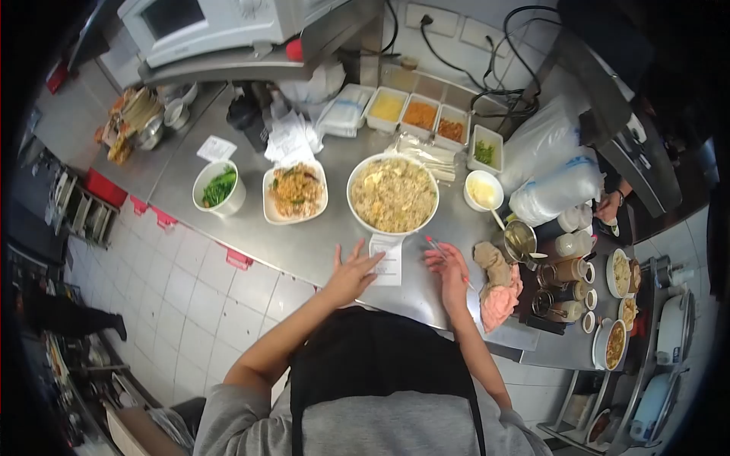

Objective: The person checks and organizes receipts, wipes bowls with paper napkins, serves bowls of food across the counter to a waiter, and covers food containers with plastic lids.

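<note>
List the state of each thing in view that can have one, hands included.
Left hand: open, partly over the receipt
Right hand: holding a pen
Receipt: printed, laid out flat
Rice bowl: filled, uncovered
Greens tub: filled, uncovered
Square dish: filled, uncovered
Pink cloth: crumpled
Black plug: plugged in

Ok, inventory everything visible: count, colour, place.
Big rice bowl: 1, white, centre
Square dish: 1, white, left of bowl
Greens tub: 1, white, further left
Topping tubs: 4, white, counter back
Small bowl: 1, white, right of rice
Long slip: 1, white, below bowl
Cloths: 2, brown and pink, right
Microwave: 1, white, upper left
Jars, other clutter: uncounted, mixed, sides
Co-worker's hand: 1, far right
Pen-like stick: 1, pale, right hand
Apron: 1, black, bottom
Left hand: 1, over slip
Right hand: 1, beside slip
</note>
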`<state>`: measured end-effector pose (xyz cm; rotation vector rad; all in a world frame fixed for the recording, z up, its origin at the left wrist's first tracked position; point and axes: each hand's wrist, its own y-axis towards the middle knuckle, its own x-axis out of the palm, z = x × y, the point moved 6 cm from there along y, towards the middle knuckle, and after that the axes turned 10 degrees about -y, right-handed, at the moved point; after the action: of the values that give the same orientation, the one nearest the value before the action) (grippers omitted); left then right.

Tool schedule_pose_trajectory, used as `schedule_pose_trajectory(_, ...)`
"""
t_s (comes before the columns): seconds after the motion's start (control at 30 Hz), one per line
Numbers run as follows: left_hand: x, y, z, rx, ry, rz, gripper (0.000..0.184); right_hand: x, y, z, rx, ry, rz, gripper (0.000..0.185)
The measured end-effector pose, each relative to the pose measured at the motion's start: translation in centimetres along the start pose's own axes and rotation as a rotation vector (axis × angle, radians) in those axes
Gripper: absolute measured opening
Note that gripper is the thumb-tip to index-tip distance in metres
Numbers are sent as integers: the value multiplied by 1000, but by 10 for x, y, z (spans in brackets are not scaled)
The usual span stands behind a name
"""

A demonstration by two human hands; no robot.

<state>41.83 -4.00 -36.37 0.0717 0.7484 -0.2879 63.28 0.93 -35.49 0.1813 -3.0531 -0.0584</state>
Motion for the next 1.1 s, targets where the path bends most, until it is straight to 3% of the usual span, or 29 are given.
schedule_pose_trajectory(0.1, -14, 0, 4, 16, 76, 70, 61, 36, -20, 9, 69, 14, -122, 27)
schedule_pose_trajectory(0.2, -19, 2, 3, 37, 69, 166, 72, 57, -30, 11, 2, -91, -235, 23)
schedule_pose_trajectory(0.4, -19, 3, 3, 45, 74, 190, 74, 75, -39, 6, -141, -381, -321, 21)
schedule_pose_trajectory(0.8, -17, 2, 0, 63, 87, 186, 76, 83, -43, -2, -268, -523, -302, 19)
schedule_pose_trajectory(0.9, -17, 2, 1, 66, 75, 211, 76, 65, -43, 1, -270, -564, -172, 19)
schedule_pose_trajectory(1.0, -17, 2, 0, 59, 89, 199, 77, 43, -40, 2, -171, -366, -45, 22)
schedule_pose_trajectory(1.1, -16, 2, 0, 60, 100, 196, 79, 41, -44, -9, -193, -369, -52, 23)
